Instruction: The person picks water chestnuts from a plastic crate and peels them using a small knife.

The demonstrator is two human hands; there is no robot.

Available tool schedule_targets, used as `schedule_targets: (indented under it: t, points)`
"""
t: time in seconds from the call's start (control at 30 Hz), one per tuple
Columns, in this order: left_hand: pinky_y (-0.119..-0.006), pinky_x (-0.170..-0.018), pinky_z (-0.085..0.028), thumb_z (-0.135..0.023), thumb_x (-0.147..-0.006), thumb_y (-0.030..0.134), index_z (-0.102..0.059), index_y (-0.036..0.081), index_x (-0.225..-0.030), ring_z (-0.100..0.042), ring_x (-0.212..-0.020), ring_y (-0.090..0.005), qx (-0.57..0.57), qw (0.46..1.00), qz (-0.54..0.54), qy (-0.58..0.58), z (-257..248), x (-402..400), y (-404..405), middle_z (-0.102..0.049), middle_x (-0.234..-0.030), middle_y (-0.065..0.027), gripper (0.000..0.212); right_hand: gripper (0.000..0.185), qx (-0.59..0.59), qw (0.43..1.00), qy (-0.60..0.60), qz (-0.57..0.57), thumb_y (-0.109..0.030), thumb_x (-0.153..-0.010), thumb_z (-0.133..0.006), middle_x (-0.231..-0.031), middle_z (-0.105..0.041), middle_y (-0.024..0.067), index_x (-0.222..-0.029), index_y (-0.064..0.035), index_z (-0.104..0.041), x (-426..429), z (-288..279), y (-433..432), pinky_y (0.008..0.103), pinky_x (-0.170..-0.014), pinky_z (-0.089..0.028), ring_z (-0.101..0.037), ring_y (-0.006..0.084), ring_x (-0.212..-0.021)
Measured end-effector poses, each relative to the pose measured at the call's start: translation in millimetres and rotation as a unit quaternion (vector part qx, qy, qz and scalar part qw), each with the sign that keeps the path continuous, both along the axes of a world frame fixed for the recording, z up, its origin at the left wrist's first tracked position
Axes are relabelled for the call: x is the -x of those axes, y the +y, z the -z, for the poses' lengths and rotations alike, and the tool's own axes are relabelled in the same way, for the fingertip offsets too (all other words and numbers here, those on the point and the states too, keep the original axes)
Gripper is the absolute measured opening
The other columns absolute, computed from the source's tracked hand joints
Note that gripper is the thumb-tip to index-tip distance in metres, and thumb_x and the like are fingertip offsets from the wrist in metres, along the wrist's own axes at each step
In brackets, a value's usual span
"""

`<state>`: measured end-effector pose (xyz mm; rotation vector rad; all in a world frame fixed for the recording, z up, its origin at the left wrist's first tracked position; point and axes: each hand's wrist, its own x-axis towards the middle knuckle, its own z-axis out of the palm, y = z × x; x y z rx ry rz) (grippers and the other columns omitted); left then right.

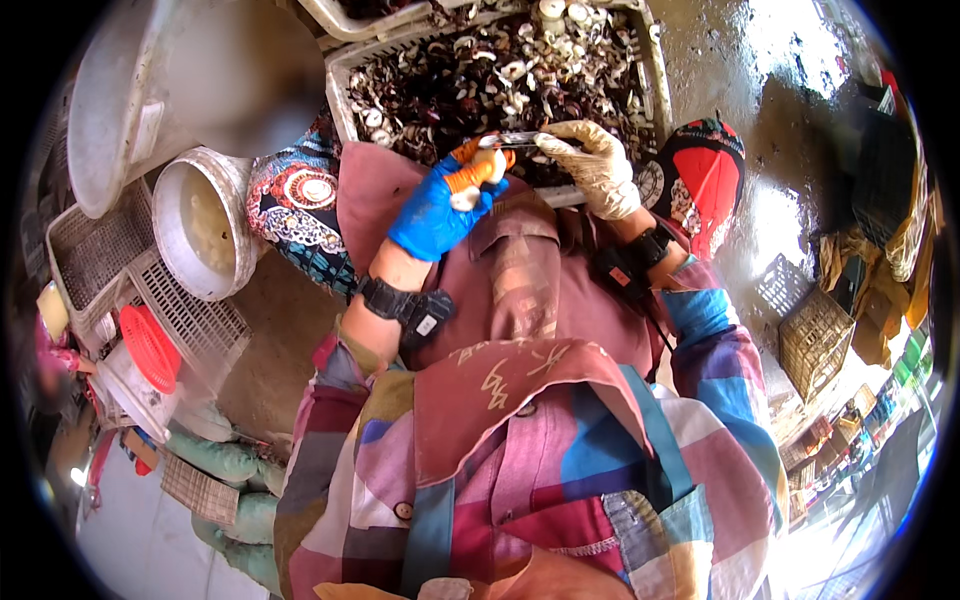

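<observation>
My left hand (442, 206), in a blue glove with orange finger covers, grips a pale peeled corm (465, 199) that looks like a water chestnut. Just above it, a small metal peeling tool (517, 139) spans the gap between my hands. The fingers of my right hand (592, 169), in a cream glove, pinch the tool's right end. Its other end meets my left fingertips; the exact contact is hard to make out. Both hands are over my apron-covered lap (525, 277), at the near edge of a white plastic crate (660, 82) full of dark peelings and pale scraps.
A white bucket (244, 247) with pale contents stands left of my patterned knee (300, 195). Slatted crates (191, 307) and a red plastic colander (150, 349) lie farther left, near another person's hand (86, 366). Wet floor (720, 60) and a yellowish crate (817, 349) are to the right.
</observation>
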<state>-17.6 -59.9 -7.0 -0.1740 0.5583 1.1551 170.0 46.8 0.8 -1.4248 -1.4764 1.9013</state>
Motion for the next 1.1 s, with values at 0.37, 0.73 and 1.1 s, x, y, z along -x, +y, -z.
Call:
schedule_targets:
  t: [0.37,0.73,1.1]
  points:
    - [-0.029,-0.083,-0.048,-0.056,-0.084,0.003,-0.051,0.002,-0.115,-0.057,-0.101,-0.0219,0.003,0.986,0.011,0.169,-4,-12,0,-0.057,-0.11,-0.0121,0.032,0.018,-0.188,0.981,-0.004,-0.051,-0.017,-0.077,-0.068,-0.08,-0.063,0.007,-0.089,-0.004,-0.067,1,9,-10,0.0288,-0.068,-0.047,-0.058,0.0161,-0.076]
    - [-0.016,-0.058,-0.043,-0.055,-0.084,0.004,-0.042,0.004,-0.128,-0.058,-0.087,-0.013,0.008,0.998,-0.006,0.062,5,-11,-2,-0.059,-0.105,-0.0105,0.045,0.017,0.009,0.999,-0.029,0.045,-0.017,-0.078,-0.067,-0.072,-0.062,0.0079,-0.089,-0.0038,-0.067,0,-4,4,0.0266,-0.06,-0.046,-0.055,0.0121,-0.06]
    - [-0.023,-0.074,-0.05,-0.061,-0.08,0.0,-0.022,0.011,-0.138,-0.061,-0.087,-0.0153,-0.075,0.926,0.065,0.364,-25,-16,14,-0.062,-0.1,-0.0111,0.071,0.023,0.03,0.999,-0.02,0.019,-0.019,-0.079,-0.068,-0.076,-0.064,0.0035,-0.09,0.0007,-0.065,-6,14,0,0.0209,-0.061,-0.045,-0.057,0.0078,-0.067]
